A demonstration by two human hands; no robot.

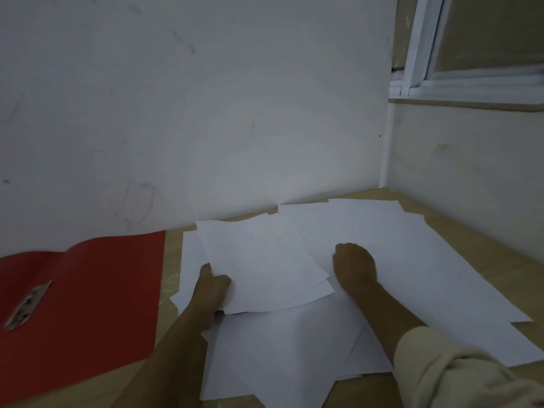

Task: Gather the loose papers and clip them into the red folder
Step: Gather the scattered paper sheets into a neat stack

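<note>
Loose papers (382, 254): overlapping on table (465, 234), right of open red folder (97, 290); metal clip (28, 304) exposed. Left hand (213, 285): thumb pinches several sheets' edge. Right hand (354, 267): fingers bent onto sheets, grip indeterminate. Advice: sweep inward, square edges before clipping.

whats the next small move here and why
Probably sweep the right hand leftward, pulling the loose papers it rests on under the top sheets gripped by the left hand: they lie fanned across the table, none in the open red folder yet.
</note>
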